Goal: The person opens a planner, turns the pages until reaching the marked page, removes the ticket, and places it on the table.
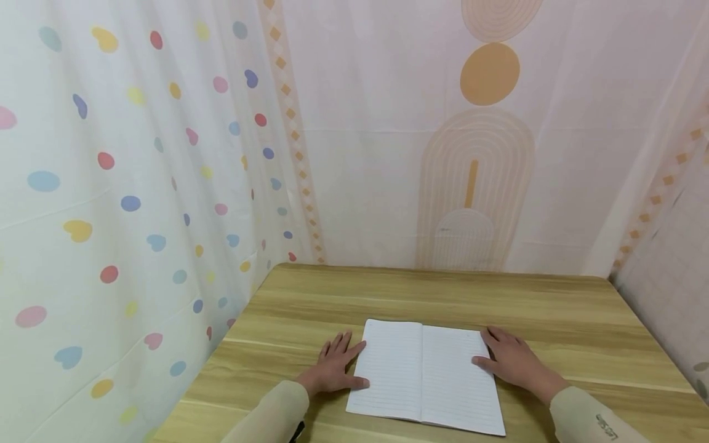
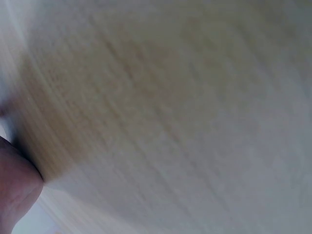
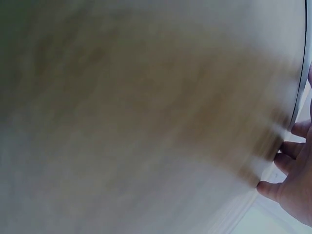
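Note:
An open notebook (image 1: 390, 369) with blank ruled pages lies flat on the wooden table, its centre fold running toward the person. At its left edge rests my left hand (image 1: 334, 365), fingers spread, with the thumb and a fingertip touching the page margin. My right hand (image 1: 512, 358) lies at the opposite edge, its thumb and fingertips on the page's border. Neither hand curls round anything. In the left wrist view only part of the left hand (image 2: 17, 187) shows at the lower left. Several fingers of the right hand (image 3: 292, 180) touch the table in the right wrist view.
The wood-grain table (image 1: 443, 295) extends beyond the notebook on all visible sides. A dotted curtain (image 1: 138, 203) hangs along the left, and a patterned pale curtain (image 1: 360, 154) hangs behind the table's far edge. Another curtain (image 1: 676, 258) stands at the right.

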A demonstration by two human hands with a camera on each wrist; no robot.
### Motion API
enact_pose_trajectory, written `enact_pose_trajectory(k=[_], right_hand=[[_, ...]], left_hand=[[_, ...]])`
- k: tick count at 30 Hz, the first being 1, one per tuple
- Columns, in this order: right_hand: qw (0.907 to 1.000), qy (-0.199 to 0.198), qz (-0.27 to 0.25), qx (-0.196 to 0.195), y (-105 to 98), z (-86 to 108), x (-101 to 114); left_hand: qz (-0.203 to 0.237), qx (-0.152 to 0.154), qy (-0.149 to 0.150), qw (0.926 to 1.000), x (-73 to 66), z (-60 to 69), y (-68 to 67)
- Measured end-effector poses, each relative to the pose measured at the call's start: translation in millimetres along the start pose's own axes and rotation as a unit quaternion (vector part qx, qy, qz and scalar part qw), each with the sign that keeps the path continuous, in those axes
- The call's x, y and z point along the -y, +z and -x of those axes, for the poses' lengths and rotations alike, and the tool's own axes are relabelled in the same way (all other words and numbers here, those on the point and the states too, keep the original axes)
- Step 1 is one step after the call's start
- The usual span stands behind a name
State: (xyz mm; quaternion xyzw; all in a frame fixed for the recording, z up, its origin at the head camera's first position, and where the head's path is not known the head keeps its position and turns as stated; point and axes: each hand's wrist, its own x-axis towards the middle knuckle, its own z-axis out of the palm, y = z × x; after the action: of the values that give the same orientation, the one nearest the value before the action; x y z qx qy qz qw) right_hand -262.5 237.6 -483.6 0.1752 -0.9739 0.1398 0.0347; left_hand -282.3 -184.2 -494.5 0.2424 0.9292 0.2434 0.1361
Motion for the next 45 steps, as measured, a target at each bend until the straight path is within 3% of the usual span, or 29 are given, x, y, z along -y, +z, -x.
enact_pose_trajectory(k=[8,15,20,23,26,28,31,33,35,40,43,45], right_hand=[[0.9999,-0.005,0.001,-0.011,0,0.8,1],[0.9976,-0.035,-0.021,-0.056,3,-2.2,0],[0.9908,-0.016,-0.117,-0.066,0,-8.0,12],[0.9746,0.036,-0.216,-0.047,-8,-11.1,25],[0.9495,0.078,-0.303,-0.02,-17,-12.7,42],[0.9297,0.068,-0.362,-0.003,-21,-13.7,51],[0.8981,0.021,-0.439,0.02,-22,-14.8,64],[0.8866,-0.013,-0.461,0.028,-20,-15.1,71],[0.8924,-0.028,-0.45,0.026,-17,-13.9,77],[0.9349,-0.073,-0.347,0.006,-7,-7.9,90],[0.96,-0.113,-0.256,0.005,2,-5.6,94],[0.9718,-0.143,-0.187,0.003,8,-4.8,97]], left_hand=[[-0.002,-0.001,-0.003,1.0,0.2,0.0,0.2],[-0.002,-0.001,-0.002,1.0,-0.2,-0.7,0.1],[0.003,0.002,-0.001,1.0,-0.5,-0.3,0.5],[0.004,0.001,-0.001,1.0,-1.0,-0.2,0.0],[0.002,0.0,-0.002,1.0,-0.7,-0.6,0.1],[0.0,-0.002,-0.003,1.0,-0.1,-0.8,0.6],[-0.002,-0.005,-0.005,1.0,0.6,-0.9,1.4],[-0.004,-0.007,-0.004,1.0,0.6,-0.8,1.6],[-0.003,-0.007,-0.004,1.0,0.6,-0.8,1.8],[-0.003,-0.007,-0.003,1.0,0.7,-1.0,2.1],[-0.004,-0.008,-0.003,1.0,0.5,-1.0,2.2],[-0.003,-0.009,-0.002,0.9999,0.3,-1.1,2.2]])
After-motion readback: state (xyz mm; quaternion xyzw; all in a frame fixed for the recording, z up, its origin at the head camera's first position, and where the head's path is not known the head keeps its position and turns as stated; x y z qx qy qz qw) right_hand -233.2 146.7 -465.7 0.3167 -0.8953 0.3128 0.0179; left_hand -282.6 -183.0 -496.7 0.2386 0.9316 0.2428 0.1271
